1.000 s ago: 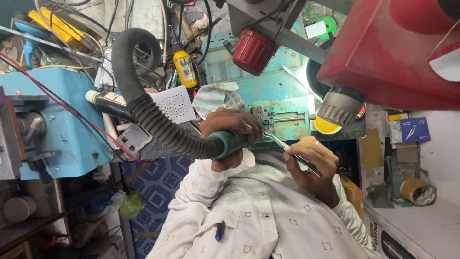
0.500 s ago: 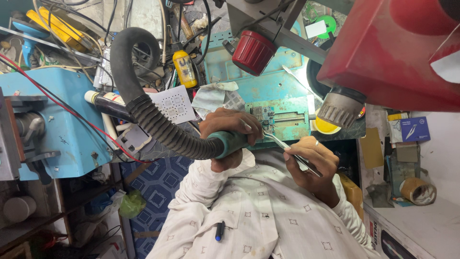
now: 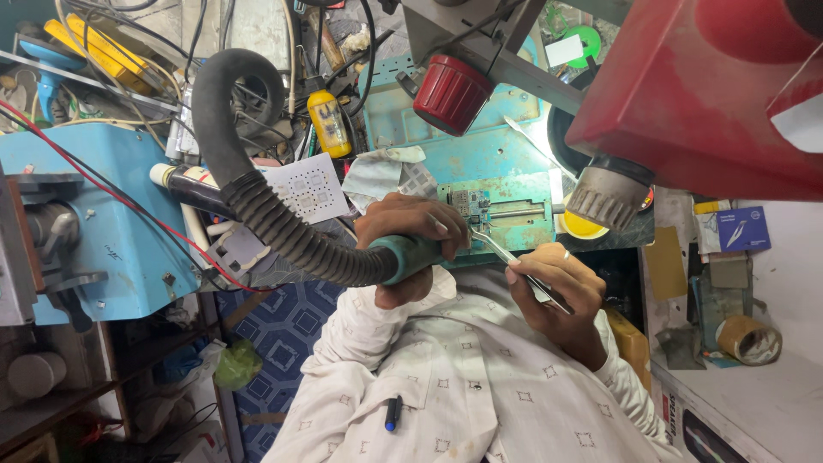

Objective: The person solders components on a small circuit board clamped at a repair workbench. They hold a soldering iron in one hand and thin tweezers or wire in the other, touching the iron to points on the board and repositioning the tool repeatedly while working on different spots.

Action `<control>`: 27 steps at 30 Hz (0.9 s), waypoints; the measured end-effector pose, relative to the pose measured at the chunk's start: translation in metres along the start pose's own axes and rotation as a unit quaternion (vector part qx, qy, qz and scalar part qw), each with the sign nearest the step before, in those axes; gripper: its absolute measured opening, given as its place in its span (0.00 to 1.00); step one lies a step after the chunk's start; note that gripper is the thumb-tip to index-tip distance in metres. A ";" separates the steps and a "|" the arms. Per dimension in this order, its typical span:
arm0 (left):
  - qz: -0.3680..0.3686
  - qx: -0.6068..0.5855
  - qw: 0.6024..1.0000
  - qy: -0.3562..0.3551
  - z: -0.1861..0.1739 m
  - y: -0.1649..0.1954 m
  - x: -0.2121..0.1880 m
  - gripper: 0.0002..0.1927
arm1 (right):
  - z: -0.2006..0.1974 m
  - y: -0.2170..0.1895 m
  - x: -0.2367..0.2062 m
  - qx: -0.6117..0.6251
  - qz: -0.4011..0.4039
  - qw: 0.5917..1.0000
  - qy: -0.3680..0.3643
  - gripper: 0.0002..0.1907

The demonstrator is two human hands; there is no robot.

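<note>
My left hand (image 3: 410, 233) is closed around the green handle of a hot-air tool (image 3: 411, 255), whose ribbed black hose (image 3: 257, 206) loops up to the left. Its nozzle end is hidden behind my fingers, next to a small circuit board (image 3: 467, 204) clamped in a teal holder (image 3: 514, 225). My right hand (image 3: 557, 287) pinches metal tweezers (image 3: 506, 253). Their tips point up-left and reach the holder's near edge just below the board.
A red microscope head (image 3: 686, 86) with a red knob (image 3: 450, 93) and a ribbed lens (image 3: 604, 201) hangs over the bench at the upper right. A blue machine (image 3: 86, 214), a yellow bottle (image 3: 328, 123), a white stencil sheet (image 3: 309, 189) and tangled wires crowd the left. A tape roll (image 3: 747, 339) lies at the right.
</note>
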State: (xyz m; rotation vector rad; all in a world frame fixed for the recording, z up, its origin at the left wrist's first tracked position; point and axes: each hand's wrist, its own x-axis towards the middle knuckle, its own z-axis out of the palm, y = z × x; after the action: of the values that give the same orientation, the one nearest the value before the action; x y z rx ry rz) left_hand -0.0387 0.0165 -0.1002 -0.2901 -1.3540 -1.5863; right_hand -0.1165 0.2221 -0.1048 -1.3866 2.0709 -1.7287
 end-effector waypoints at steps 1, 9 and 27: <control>0.001 -0.001 1.000 0.000 0.000 0.000 0.000 0.40 | 0.000 0.000 0.000 0.001 0.001 1.000 0.001 0.10; -0.008 0.000 1.000 0.005 0.003 0.004 0.002 0.40 | -0.004 0.007 -0.012 0.010 0.055 0.997 0.045 0.10; 0.011 -0.013 1.000 0.022 0.003 0.001 0.004 0.39 | -0.065 0.041 -0.038 -0.104 0.170 0.967 0.159 0.09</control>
State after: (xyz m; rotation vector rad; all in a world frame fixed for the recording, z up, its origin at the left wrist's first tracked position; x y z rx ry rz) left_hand -0.0407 0.0169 -0.0956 -0.2829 -1.2932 -1.5846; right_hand -0.1558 0.2925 -0.1334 -0.7597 2.5381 -1.7117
